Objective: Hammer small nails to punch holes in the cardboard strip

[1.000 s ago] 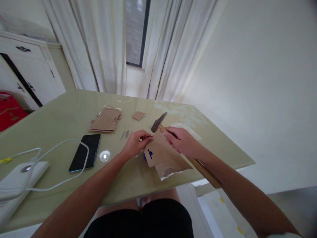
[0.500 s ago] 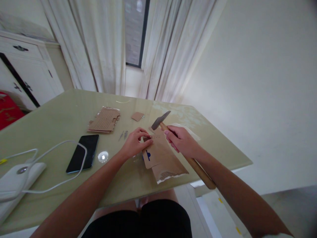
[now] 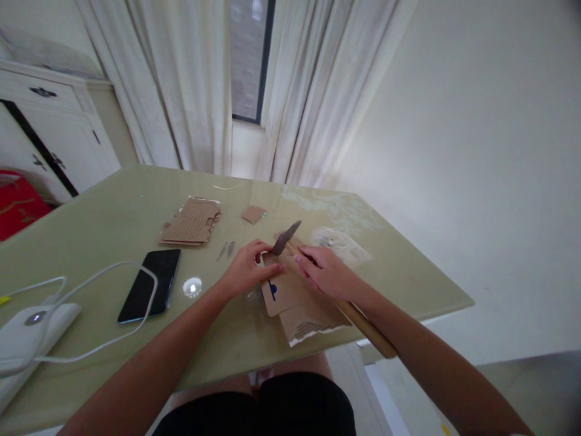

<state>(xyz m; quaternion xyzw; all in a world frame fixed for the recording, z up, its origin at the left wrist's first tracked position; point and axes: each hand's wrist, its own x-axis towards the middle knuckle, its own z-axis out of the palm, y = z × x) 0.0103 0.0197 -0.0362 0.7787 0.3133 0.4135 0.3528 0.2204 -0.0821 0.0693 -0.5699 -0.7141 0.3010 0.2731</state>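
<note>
My right hand (image 3: 324, 272) grips a hammer by its wooden handle (image 3: 365, 330). The hammer's grey metal head (image 3: 285, 238) is down low, just above the top edge of a brown cardboard piece (image 3: 290, 290) with a blue mark and a row of small holes. My left hand (image 3: 247, 266) pinches the top left corner of that cardboard, fingertips right beside the hammer head. Whether it holds a nail there I cannot tell. A second torn cardboard piece (image 3: 313, 318) lies under the first, near the table's front edge.
On the green table (image 3: 113, 224) lie a stack of cardboard pieces (image 3: 191, 221), a small cardboard scrap (image 3: 253, 213), loose nails (image 3: 227, 248), a black phone (image 3: 150, 284), a white cable (image 3: 91, 278), a white device (image 3: 27, 327) and a crumpled plastic sheet (image 3: 340, 242). A white cabinet stands far left.
The hammer head has dropped from its raised position down toward the cardboard's top edge beside my left fingers. My left hand has stayed on the cardboard.
</note>
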